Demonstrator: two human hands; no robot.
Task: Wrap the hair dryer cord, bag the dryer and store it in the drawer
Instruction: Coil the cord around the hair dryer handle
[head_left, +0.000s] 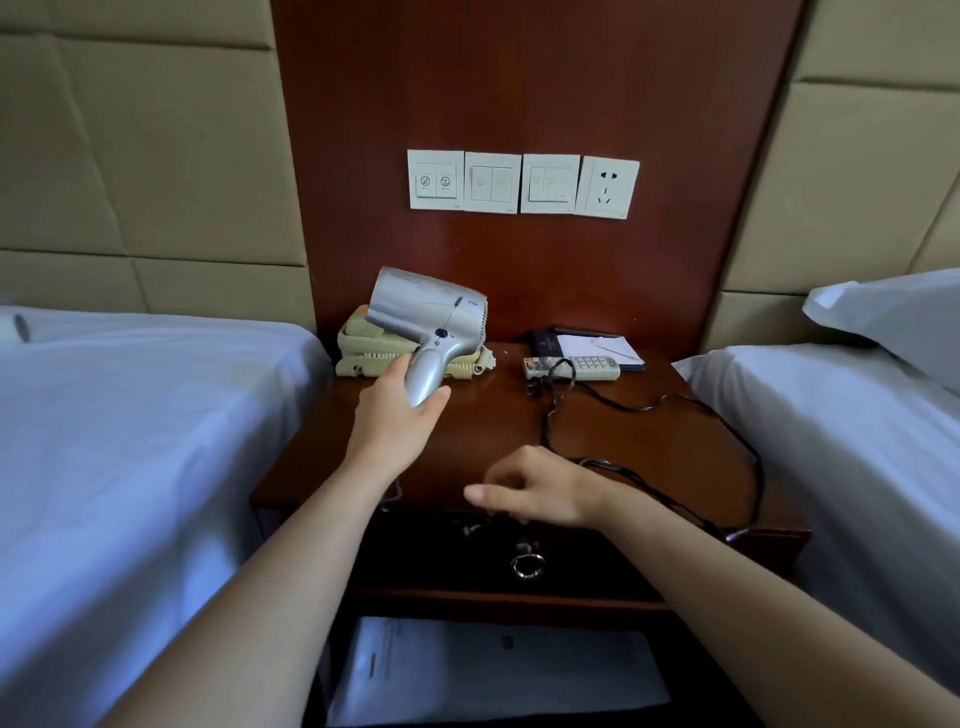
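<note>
My left hand (397, 410) grips the handle of the silver hair dryer (431, 317) and holds it up over the left part of the wooden nightstand (498, 415). The dryer's black cord (675, 402) lies in loose loops across the right side of the nightstand, with its plug (535, 385) near the remote. My right hand (535, 491) hovers over the nightstand's front edge with fingers loosely curled, close to a strand of the cord; whether it touches the cord is unclear. Below it is the drawer front with a metal ring pull (527, 565).
A cream telephone (363, 351) stands behind the dryer. A remote control (576, 368), a notepad (597, 347) and a dark folder lie at the back right. Beds with white sheets (130, 441) flank the nightstand. A wall socket (609, 188) is above. A white bag or paper (493, 670) lies on the lower shelf.
</note>
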